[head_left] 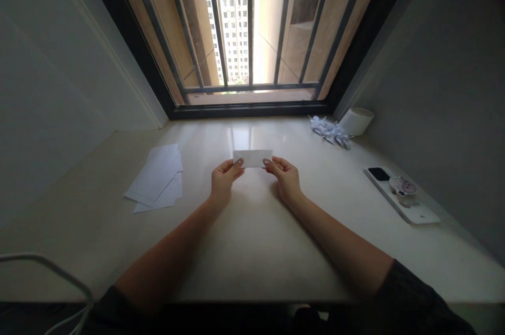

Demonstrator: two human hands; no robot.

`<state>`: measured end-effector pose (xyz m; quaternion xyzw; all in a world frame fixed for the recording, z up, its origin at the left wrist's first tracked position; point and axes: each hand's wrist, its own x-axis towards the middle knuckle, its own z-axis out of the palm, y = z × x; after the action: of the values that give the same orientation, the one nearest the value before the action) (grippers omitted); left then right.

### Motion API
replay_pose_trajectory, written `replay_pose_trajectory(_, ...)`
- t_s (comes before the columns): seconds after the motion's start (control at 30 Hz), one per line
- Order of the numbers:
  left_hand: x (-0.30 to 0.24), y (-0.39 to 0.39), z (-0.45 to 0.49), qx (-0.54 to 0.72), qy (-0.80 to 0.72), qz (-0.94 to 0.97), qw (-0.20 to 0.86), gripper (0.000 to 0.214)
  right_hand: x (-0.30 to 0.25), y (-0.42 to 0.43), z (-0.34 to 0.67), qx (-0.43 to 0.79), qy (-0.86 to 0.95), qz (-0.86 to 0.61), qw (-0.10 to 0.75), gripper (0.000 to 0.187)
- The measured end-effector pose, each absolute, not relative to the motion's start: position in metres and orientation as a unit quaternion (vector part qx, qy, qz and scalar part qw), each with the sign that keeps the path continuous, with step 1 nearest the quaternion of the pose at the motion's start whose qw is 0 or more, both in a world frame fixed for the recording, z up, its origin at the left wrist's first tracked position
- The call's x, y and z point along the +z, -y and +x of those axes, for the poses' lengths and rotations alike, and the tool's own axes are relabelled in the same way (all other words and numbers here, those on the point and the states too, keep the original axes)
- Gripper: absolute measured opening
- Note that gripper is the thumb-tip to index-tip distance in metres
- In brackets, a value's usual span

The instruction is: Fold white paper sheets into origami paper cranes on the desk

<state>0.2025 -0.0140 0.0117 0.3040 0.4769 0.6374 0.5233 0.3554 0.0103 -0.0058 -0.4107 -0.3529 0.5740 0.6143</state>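
A small white rectangular piece of paper (253,158), perhaps folded, is held up between both hands over the middle of the white sill. My left hand (224,178) pinches its left end, thumb on the near face and fingers behind. At the right end, my right hand (288,177) grips it the same way. The paper's long side runs level from hand to hand. Its back face is hidden from me. To the left of my hands lies a loose stack of white paper sheets (158,174), overlapping unevenly.
Folded white paper pieces (330,131) lie at the back right beside a white cup-like container (357,121). A white phone (400,195) with a round grip rests at the right. A barred window (252,110) closes the back. A pale cable (51,266) loops at the lower left.
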Motion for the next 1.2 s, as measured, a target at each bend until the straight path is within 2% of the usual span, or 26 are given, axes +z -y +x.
replay_pose_trajectory(0.7,0.0118,0.0125,0.2013,0.625,-0.508,0.291,0.516,0.033,-0.0044,-0.0088,0.3541,0.543,0.369,-0.413,0.631,0.032)
replay_pose_trajectory(1.0,0.0135,0.0106,0.1986,0.574,-0.522,0.325,0.541,0.035,-0.0058,-0.0127,0.3567,0.516,0.380,-0.419,0.643,0.042)
replay_pose_trajectory(1.2,0.0152,0.0128,0.2003,0.595,-0.525,0.322,0.517,0.034,-0.0033,-0.0101,0.3557,0.515,0.387,-0.422,0.638,0.045)
